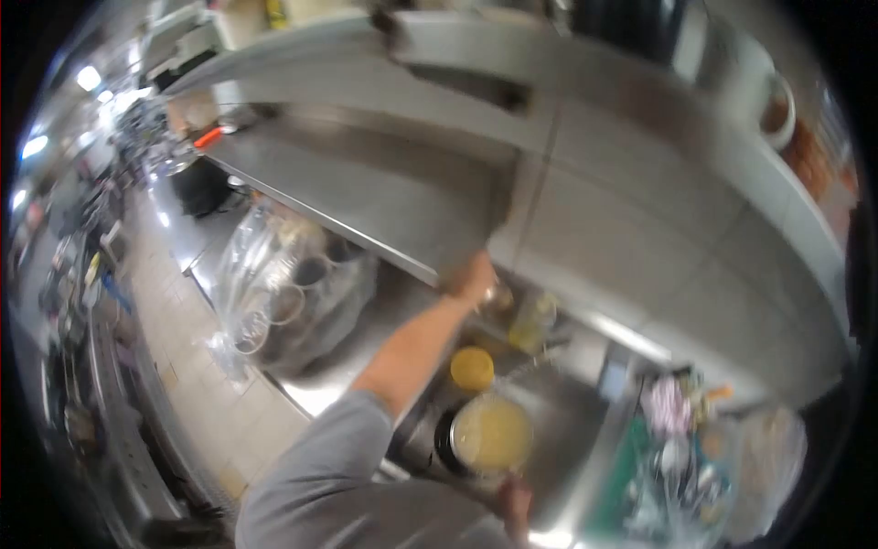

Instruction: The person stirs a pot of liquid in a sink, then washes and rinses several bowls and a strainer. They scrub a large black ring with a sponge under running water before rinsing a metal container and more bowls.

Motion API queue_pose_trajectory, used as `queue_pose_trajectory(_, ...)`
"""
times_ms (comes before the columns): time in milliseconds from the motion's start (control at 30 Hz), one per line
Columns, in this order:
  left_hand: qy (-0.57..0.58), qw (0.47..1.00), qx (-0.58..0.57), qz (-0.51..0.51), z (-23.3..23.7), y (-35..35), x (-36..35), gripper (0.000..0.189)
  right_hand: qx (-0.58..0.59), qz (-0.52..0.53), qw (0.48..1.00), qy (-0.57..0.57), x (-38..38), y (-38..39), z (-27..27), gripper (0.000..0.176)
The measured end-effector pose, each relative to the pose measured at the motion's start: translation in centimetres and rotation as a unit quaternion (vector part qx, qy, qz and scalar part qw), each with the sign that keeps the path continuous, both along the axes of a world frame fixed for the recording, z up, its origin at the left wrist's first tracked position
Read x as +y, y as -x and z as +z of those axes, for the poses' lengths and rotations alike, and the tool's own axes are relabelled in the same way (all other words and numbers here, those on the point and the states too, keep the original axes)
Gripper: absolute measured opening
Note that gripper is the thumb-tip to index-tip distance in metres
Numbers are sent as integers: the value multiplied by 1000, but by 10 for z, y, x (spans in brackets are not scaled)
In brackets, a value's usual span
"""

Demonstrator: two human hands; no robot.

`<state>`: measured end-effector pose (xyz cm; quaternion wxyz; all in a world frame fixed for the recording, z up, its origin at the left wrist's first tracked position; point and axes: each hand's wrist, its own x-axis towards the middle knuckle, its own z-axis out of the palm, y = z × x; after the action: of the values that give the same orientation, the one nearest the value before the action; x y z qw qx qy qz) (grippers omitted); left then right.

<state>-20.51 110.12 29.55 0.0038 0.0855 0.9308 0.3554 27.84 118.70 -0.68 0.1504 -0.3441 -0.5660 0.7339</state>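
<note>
My left arm is stretched forward, and my left hand (473, 279) is at the right end of the metal shelf (366, 183), beside a small shiny item (498, 297) that I cannot make out. Blur smears its fingers. A clear bottle with yellowish contents (533, 322) stands just right of that hand. Nearer to me, a round pot of pale yellow liquid (492, 434) sits on the steel counter (567, 430), with a smaller yellow-filled container (472, 368) beyond it. My right hand (515, 503) is close to the pot's near rim; its fingers are too blurred to read.
Left of my arm, a clear plastic bag (293, 293) holds several cups or tubs. A green board (626, 476) and cluttered packets and utensils (677, 457) lie on the right, with another plastic bag (773, 457). A dark pot (199, 186) stands farther left, by the tiled floor (183, 339).
</note>
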Motion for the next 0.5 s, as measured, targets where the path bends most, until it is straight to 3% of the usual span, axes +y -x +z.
queue_pose_trajectory(33, 23, 998, -24, -61, 27, -12, -5, 29, -8, 25, 1000, -15, -1, -7, 6, 24)
queue_pose_trajectory(67, -14, 1000, -13, -20, 14, -4, 4, 29, -8, 21, 999, -40, -2, -11, 6, 24)
queue_pose_trajectory(133, 11, 999, 38, -32, 12, 2, 9, 30, -35, -11, 999, -2, -12, -15, 31, 25)
queue_pose_trajectory(200, 5, 999, 20, -28, 6, 11, 13, 36, -83, -23, 996, 11, -17, -18, 39, 25)
queue_pose_trajectory(233, -107, 990, 82, -35, -16, 11, 10, 43, -80, -99, 984, 124, -18, -16, 50, 27)
queue_pose_trajectory(267, -63, 995, 71, -44, -10, -3, 4, 53, -89, -102, 987, 89, -14, -18, 38, 30)
queue_pose_trajectory(300, -88, 989, 115, -19, -32, -11, -1, 58, -99, -74, 991, 42, -11, -17, 66, 28)
queue_pose_trajectory(367, -278, 943, 176, -54, -78, -60, -19, 54, -88, -151, 982, 75, -17, -21, 66, 25)
queue_pose_trajectory(433, -215, 948, 174, -157, -119, -126, -43, 46, -92, -166, 981, 37, -19, -31, 57, 28)
queue_pose_trajectory(500, -92, 954, 46, -280, -160, -180, -62, 42, -95, -188, 978, 2, -22, -32, 69, 28)
